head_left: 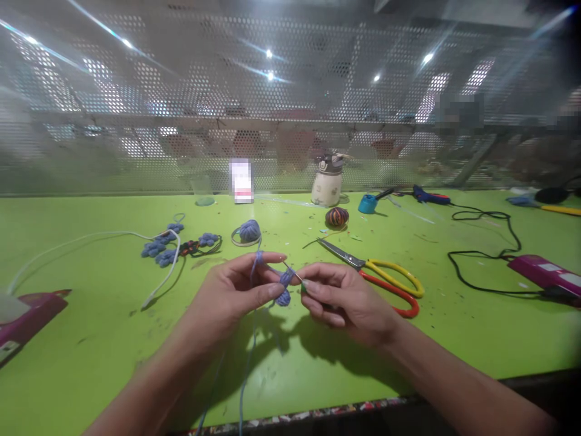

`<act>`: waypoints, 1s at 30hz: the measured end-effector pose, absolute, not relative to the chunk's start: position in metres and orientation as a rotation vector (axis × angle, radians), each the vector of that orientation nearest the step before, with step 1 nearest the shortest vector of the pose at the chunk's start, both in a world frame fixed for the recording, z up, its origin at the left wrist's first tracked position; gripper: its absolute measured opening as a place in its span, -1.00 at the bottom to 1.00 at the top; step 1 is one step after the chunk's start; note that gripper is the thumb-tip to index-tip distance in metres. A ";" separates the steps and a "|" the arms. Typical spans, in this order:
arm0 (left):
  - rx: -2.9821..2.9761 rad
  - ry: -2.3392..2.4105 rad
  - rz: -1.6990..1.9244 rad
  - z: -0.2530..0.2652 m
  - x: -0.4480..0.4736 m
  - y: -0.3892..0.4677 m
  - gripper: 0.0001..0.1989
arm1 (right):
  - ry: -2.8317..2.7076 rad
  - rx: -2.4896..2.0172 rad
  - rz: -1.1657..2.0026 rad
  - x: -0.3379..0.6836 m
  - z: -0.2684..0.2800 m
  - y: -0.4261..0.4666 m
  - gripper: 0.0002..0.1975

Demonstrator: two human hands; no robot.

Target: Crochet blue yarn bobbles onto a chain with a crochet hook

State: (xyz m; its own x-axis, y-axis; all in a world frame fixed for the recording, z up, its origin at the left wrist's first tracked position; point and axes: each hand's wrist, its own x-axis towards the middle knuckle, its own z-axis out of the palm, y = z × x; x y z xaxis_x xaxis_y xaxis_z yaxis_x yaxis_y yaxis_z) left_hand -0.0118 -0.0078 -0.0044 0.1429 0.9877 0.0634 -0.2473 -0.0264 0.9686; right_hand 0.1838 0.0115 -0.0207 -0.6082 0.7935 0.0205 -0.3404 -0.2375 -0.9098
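My left hand [242, 284] pinches a small blue-purple crochet piece [284, 289] between thumb and fingers, with yarn [259, 259] wrapped round its index finger. Between thumb and fingers of my right hand [333, 293] is a crochet hook [295, 274] with a green handle; its thin metal shaft reaches into the stitches. Loose yarn strands hang below the left hand toward the table's front edge. Behind the hands lies a blue-purple yarn ball [249, 231]. Just right of my right hand rest scissors [363, 263] with one yellow and one red handle loop.
Several blue crocheted flowers [158, 248] lie left, beside a white cable [175, 257]. A multicoloured yarn ball [336, 217], a beige jug [327, 186], a blue pot [367, 204] and a lit phone [242, 181] stand farther back. Magenta boxes [547, 275] sit at both sides; a black cord runs right.
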 end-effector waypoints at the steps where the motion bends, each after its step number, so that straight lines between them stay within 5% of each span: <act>1: 1.132 0.894 1.233 -0.005 -0.012 -0.008 -0.69 | -1.236 -0.602 1.904 0.182 -0.021 0.011 -0.81; 11: 1.110 0.924 1.147 -0.009 -0.013 -0.003 -0.59 | -1.448 -0.792 1.592 0.180 -0.022 0.011 -0.78; 30: 1.098 0.927 1.142 -0.012 -0.011 -0.002 -0.54 | -1.572 -0.883 1.515 0.182 -0.016 0.013 -0.67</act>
